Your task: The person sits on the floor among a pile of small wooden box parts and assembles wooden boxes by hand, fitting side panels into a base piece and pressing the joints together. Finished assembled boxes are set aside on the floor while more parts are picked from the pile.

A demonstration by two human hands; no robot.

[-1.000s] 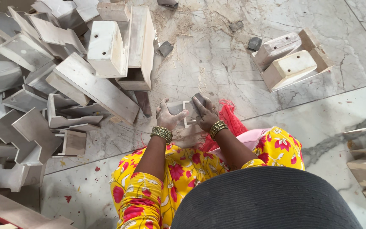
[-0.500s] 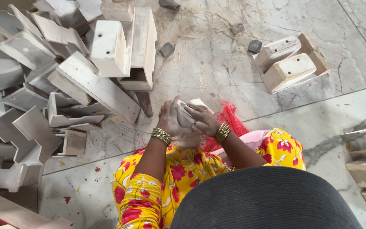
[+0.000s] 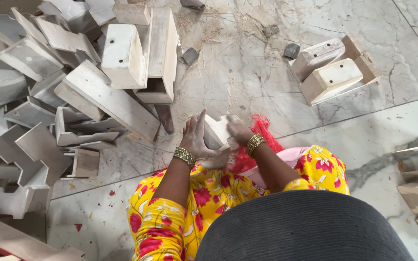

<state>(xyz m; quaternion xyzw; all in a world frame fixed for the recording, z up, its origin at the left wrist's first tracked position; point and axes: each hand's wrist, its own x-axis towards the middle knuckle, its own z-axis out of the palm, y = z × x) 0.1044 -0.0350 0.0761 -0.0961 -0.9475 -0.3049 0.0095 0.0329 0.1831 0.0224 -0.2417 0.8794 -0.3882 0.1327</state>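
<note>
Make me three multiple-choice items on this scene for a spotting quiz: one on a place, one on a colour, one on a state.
1. Where does the big heap of white stone pieces lie?
A. on the person's left
B. on the person's right
C. in the person's lap

2. What colour is the mesh scrubber under the right hand?
A. blue
B. red
C. green

3. How is the small white stone piece held?
A. lying loose on the floor
B. in one hand only
C. between both hands

Answers: 1 A, the heap of white stone pieces fills the floor on the left. 2 B, the mesh scrubber is red. 3 C, the left hand and right hand both grip the small white stone piece.
</note>
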